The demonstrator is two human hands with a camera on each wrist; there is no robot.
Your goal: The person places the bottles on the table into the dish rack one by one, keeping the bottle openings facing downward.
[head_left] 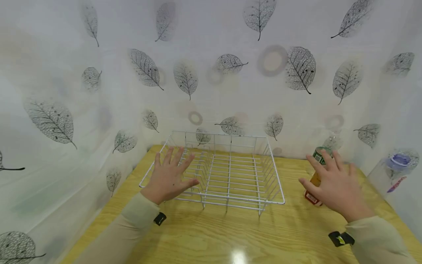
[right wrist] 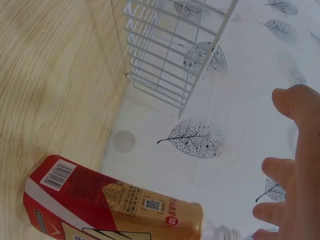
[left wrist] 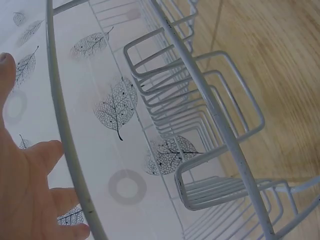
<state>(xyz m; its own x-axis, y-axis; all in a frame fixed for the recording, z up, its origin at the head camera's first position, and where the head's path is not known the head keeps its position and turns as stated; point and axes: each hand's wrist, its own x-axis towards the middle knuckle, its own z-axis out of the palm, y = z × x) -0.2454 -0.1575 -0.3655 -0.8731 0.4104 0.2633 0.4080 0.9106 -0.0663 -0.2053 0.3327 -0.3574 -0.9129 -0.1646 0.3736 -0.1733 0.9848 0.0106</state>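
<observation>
Two hands are hovering with fingers spread and gripping nothing: the left hand over the left end of the white wire dish rack, the right hand near the red-and-gold plastic bottle. The rack is standing feet-down on the worktop, presumably so its open top is facing up; the bottle is standing to its right, probably for easy reach. From the head, it is showing behind the right thumb and forefinger, partly hidden. Whether the left fingers are touching the rack, I can't tell.
</observation>
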